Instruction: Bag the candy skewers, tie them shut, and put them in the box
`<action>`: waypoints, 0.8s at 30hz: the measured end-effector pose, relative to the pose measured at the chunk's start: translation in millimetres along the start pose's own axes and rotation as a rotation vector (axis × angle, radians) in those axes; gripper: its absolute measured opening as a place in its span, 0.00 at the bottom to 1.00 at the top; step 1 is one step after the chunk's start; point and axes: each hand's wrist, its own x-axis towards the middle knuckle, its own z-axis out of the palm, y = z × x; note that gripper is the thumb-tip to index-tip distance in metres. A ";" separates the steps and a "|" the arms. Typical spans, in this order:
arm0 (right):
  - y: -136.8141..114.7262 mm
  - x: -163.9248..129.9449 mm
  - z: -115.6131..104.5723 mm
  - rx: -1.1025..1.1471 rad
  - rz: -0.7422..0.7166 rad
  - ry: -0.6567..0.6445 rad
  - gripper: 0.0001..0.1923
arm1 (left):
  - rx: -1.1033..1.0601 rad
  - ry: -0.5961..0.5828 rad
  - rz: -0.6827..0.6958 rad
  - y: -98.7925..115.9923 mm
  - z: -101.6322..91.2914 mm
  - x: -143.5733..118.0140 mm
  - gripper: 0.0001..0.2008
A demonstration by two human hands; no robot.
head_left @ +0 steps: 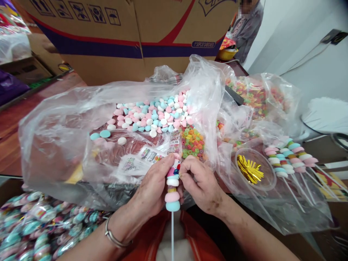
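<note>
A marshmallow skewer (172, 197) of pink, white and blue pieces on a white stick is upright in front of me. My left hand (154, 185) wraps round its side, thumb near the top. At its upper right, my right hand (202, 185) pinches with thumb and forefinger beside a printed patch of pink, blue and red. What those fingertips hold, if anything, is too small to make out. Just beyond the hands lie printed labels (129, 163) and a pile of ring-shaped gummies (193, 141). Loose marshmallows (152, 112) spread behind them on clear plastic.
A large carton (108, 47) stands at the back. To the right are a round tub (268, 185) of gold twist ties (248, 168), several marshmallow skewers (296, 159) and bagged gummies (252, 94). Wrapped skewers (40, 224) fill a box at lower left. A person (247, 29) is at the far right.
</note>
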 end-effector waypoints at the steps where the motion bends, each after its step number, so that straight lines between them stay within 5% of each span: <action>1: -0.1 -0.3 0.2 0.031 0.032 -0.004 0.07 | -0.004 0.002 -0.004 -0.4 0.2 -0.8 0.15; 5: -2.3 -0.7 0.4 0.089 0.079 -0.016 0.07 | -0.015 -0.009 -0.008 -1.2 0.5 -2.2 0.16; 11: -2.9 0.5 3.5 -0.274 -0.293 0.003 0.10 | -0.176 0.010 0.099 1.9 -2.4 3.9 0.14; 17: -4.8 -2.7 13.3 -0.324 -0.368 -0.060 0.10 | -0.076 0.023 0.270 9.8 -4.3 5.0 0.13; 22: -18.8 -23.9 14.1 -0.098 -0.100 0.084 0.05 | -0.122 0.048 0.224 12.9 -6.4 -0.4 0.10; 24: -25.1 -33.0 12.6 0.015 0.102 -0.001 0.07 | -0.232 0.025 0.234 15.9 -8.9 1.9 0.08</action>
